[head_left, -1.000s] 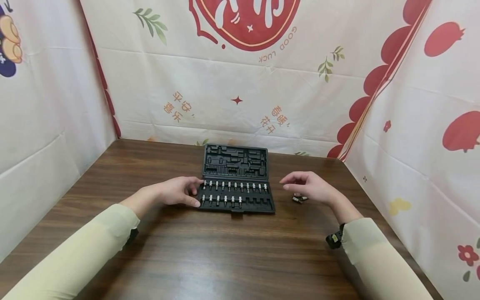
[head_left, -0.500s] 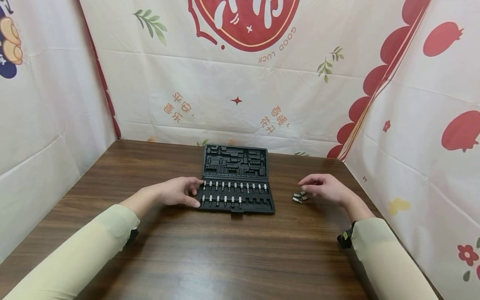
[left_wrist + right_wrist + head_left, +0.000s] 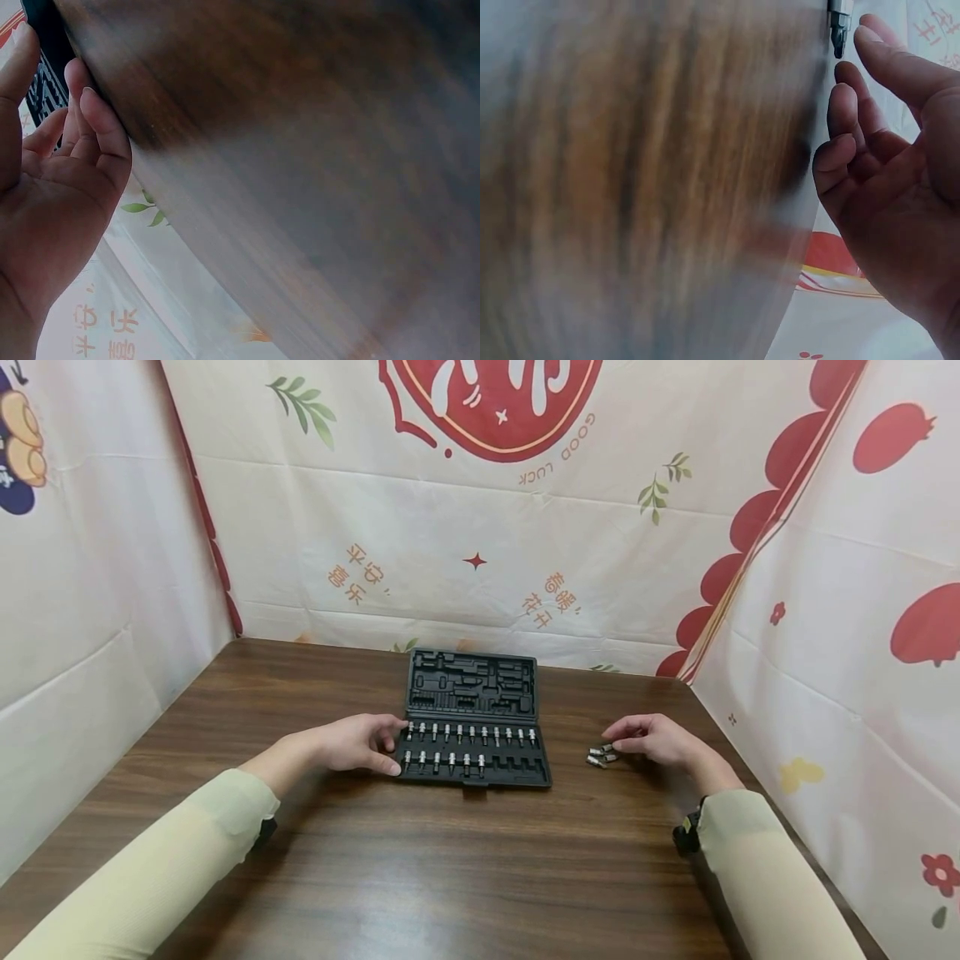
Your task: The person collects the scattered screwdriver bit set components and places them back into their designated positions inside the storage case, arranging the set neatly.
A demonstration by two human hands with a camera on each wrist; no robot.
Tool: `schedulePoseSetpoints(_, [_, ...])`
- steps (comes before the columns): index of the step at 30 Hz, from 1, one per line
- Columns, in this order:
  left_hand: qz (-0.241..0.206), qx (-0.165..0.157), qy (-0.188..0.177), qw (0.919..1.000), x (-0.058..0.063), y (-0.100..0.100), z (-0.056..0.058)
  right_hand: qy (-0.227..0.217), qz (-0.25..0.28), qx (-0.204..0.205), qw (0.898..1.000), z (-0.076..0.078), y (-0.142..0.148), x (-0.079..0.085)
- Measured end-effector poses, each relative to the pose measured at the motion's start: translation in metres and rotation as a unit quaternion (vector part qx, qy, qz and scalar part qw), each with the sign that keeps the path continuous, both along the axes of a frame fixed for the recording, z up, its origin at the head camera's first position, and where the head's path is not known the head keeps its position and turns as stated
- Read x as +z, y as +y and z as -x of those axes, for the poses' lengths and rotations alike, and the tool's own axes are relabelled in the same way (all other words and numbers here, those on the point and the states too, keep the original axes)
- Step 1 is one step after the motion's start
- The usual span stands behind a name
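Note:
An open black plastic tool case (image 3: 517, 777) lies on the table, holding two rows of silver bit sockets (image 3: 459, 732). Beside it, my left hand (image 3: 351, 743) touches the left edge with thumb and index finger; its other fingers lie loosely bent against the side in the left wrist view. To the right of the case, a small pile of loose bit sockets (image 3: 596, 761) rests on the wood. My right hand (image 3: 656, 739) reaches over the pile's right side, fingertips right at the sockets. In the right wrist view a bit socket (image 3: 840, 30) shows by the parted thumb and index finger.
The brown wooden table (image 3: 450, 868) carries everything. Several vacant slots (image 3: 517, 762) show at the right of the case's front row. The moulded lid (image 3: 472, 681) stands raised at the back. Printed cloth (image 3: 420, 518) hangs behind and along both sides.
My right hand has moved right, away from the case's side, and lowered its fingertips to the loose bit sockets. The left hand and the case have stayed in place.

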State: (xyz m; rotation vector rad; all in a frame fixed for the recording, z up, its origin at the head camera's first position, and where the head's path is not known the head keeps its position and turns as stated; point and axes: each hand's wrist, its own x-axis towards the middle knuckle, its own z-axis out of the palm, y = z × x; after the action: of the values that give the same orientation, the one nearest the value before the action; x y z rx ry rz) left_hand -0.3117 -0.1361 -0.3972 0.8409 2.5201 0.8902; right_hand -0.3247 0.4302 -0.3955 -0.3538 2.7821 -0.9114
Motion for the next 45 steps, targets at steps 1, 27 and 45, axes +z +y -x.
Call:
schedulePoseSetpoints(1, [-0.001,-0.001,0.001,1.0,0.0,0.0,0.0,-0.002,-0.001,0.001,1.0,0.0,0.001,0.0])
schedulePoseSetpoints(27, [-0.007,-0.004,-0.001,1.0,-0.001,0.0,0.001,0.024,-0.06,-0.002,0.998,0.01,-0.006,0.0])
schedulePoseSetpoints(45, [-0.001,-0.003,-0.004,1.0,0.002,0.0,-0.001,0.052,0.057,0.014,0.997,-0.004,-0.035,0.017])
